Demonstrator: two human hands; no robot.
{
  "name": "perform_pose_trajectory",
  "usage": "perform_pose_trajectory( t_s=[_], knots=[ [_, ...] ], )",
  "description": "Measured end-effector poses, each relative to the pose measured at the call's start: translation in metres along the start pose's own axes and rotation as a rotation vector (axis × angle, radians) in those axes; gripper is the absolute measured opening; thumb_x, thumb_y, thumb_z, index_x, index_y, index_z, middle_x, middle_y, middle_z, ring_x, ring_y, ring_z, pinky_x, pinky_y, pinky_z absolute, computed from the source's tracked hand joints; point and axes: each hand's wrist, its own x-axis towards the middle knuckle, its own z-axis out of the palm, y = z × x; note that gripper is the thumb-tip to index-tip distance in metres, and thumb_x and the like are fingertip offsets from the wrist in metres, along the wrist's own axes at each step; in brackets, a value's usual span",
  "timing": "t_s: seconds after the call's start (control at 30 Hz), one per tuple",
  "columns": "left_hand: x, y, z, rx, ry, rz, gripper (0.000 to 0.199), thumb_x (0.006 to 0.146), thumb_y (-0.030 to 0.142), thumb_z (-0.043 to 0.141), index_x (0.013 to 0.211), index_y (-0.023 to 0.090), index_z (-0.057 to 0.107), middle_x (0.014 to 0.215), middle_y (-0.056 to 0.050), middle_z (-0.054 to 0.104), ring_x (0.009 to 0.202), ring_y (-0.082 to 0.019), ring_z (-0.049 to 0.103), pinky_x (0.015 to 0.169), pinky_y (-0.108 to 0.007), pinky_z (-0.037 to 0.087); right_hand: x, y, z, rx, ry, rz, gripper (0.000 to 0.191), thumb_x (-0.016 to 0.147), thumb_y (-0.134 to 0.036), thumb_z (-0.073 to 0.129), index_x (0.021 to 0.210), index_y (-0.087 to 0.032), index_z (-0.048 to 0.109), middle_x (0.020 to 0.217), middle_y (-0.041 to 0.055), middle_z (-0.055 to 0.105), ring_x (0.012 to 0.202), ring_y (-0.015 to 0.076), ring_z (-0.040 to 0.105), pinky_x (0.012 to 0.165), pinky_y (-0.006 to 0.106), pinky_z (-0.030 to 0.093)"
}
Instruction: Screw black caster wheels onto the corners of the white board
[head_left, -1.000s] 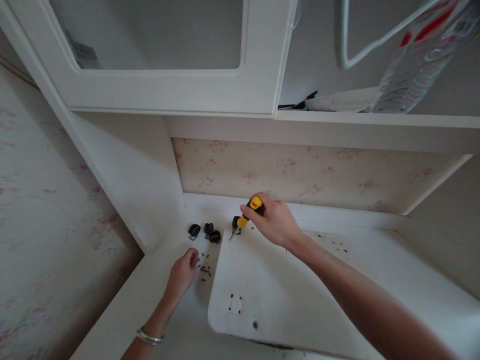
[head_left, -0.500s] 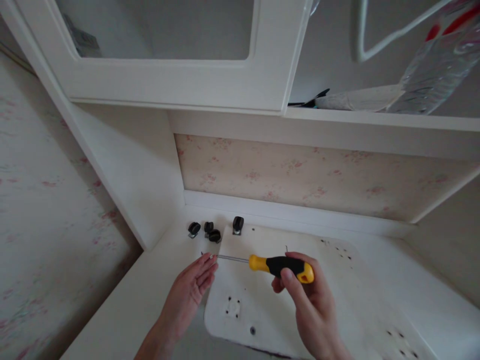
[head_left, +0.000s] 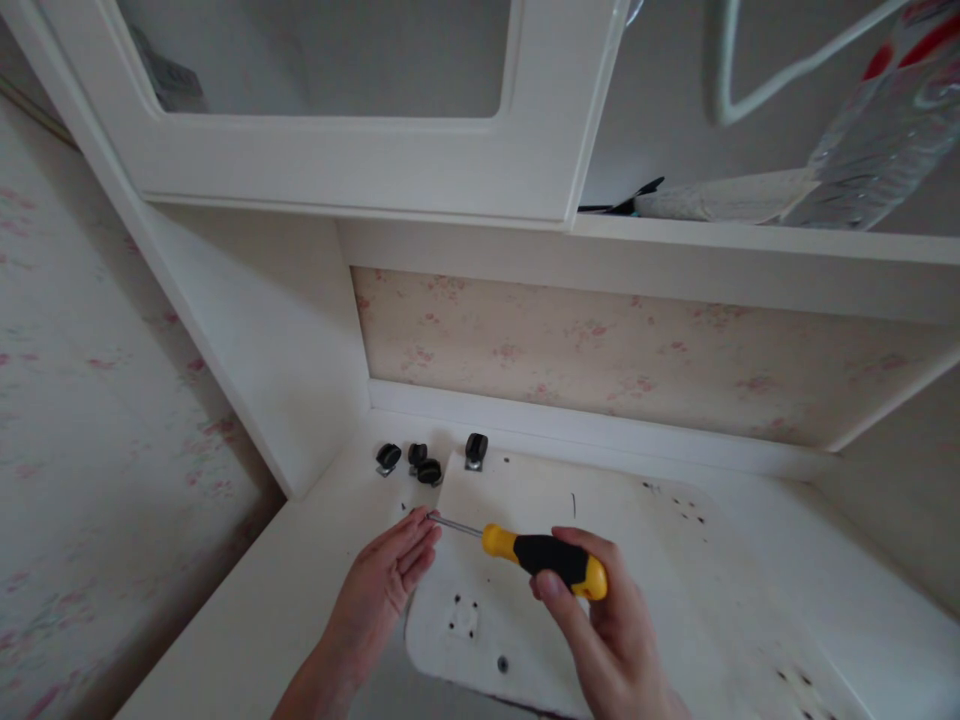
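Screwdriver point(head_left: 517, 547) slants crosswise, tip leftward; right hand point(head_left: 609, 622) clamped on it, left hand point(head_left: 382, 580) fingers together.

Dim, soft light leaves the left wallpaper point(head_left: 112, 420) partly shadowed.

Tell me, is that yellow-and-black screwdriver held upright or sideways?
Sideways: the right hand grips the screwdriver, and its thin metal shaft runs across the picture to the left hand.
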Motion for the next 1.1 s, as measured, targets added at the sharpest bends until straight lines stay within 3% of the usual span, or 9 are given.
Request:
perform_pose_trajectory(
  t_s=[0.13, 0.23, 0.4, 0.6, 0.77, 0.9, 1.1],
  knots=[
    [0.0, 0.002, 0.005, 0.063, 0.023, 0.047, 0.036, 0.062, 0.023, 0.083, 0.096, 0.013, 0.077, 0.111, -0.014, 0.075, 0.103, -0.026, 0.071, 0.085, -0.029, 0.059, -0.004, -0.008, -0.009, -0.179, -0.095, -0.202, 0.036, 0.088, -0.039, 0.061, 0.123, -0.037, 0.054, 0.106, 0.0055, 0.072, 0.082, 0.0231, 0.071, 0.051, 0.027, 0.059],
    [0.002, 0.0, 0.007, 0.066, 0.034, 0.088, 0.036, 0.062, 0.028, 0.084, 0.094, 0.013, 0.078, 0.115, -0.015, 0.073, 0.108, -0.028, 0.068, 0.092, -0.033, 0.057, -0.006, -0.011, -0.008, -0.223, -0.082, -0.243, 0.037, 0.089, -0.039, 0.061, 0.124, -0.038, 0.051, 0.108, 0.0037, 0.072, 0.089, 0.0238, 0.071, 0.063, 0.031, 0.062],
    [0.007, -0.005, 0.008, 0.1, 0.052, 0.131, 0.033, 0.068, 0.028, 0.08, 0.098, 0.016, 0.077, 0.123, -0.013, 0.07, 0.117, -0.029, 0.064, 0.104, -0.04, 0.05, -0.009, -0.005, 0.0, -0.199, -0.024, -0.193, 0.037, 0.089, -0.04, 0.06, 0.125, -0.038, 0.052, 0.103, 0.0055, 0.073, 0.076, 0.0233, 0.072, 0.05, 0.028, 0.06],
    [0.008, -0.007, 0.017, 0.257, 0.084, 0.194, 0.029, 0.078, 0.023, 0.074, 0.107, 0.021, 0.075, 0.122, -0.008, 0.071, 0.118, -0.026, 0.063, 0.104, -0.039, 0.05, -0.015, 0.008, 0.007, -0.108, -0.007, -0.095, 0.037, 0.09, -0.039, 0.06, 0.126, -0.037, 0.052, 0.103, 0.0057, 0.073, 0.071, 0.0218, 0.072, 0.053, 0.03, 0.06],
    [0.005, -0.003, 0.021, 0.265, 0.07, 0.177, 0.06, 0.08, 0.026, 0.073, 0.137, 0.025, 0.054, 0.114, -0.007, 0.074, 0.111, -0.023, 0.067, 0.103, -0.039, 0.051, -0.015, 0.017, 0.015, -0.003, -0.008, -0.005, 0.039, 0.088, -0.042, 0.061, 0.125, -0.031, 0.055, 0.104, 0.0098, 0.072, 0.082, 0.0253, 0.072, 0.054, 0.031, 0.059],
    [0.003, -0.003, 0.013, 0.269, 0.037, 0.145, 0.077, 0.077, 0.033, 0.075, 0.146, 0.025, 0.042, 0.109, -0.008, 0.076, 0.1, -0.023, 0.072, 0.095, -0.039, 0.055, 0.01, 0.017, 0.017, 0.074, -0.005, 0.087, 0.039, 0.089, -0.043, 0.06, 0.124, -0.027, 0.053, 0.104, 0.0096, 0.072, 0.081, 0.0233, 0.072, 0.058, 0.031, 0.058],
    [-0.003, -0.02, 0.004, 0.405, -0.015, 0.145, 0.076, 0.073, 0.047, 0.075, 0.138, 0.015, 0.053, 0.097, -0.012, 0.078, 0.082, -0.024, 0.074, 0.081, -0.037, 0.059, 0.079, 0.015, 0.018, 0.097, -0.037, 0.149, 0.045, 0.091, -0.051, 0.055, 0.125, -0.022, 0.048, 0.095, 0.0078, 0.071, 0.084, 0.0222, 0.07, 0.069, 0.034, 0.055]
  ],
)
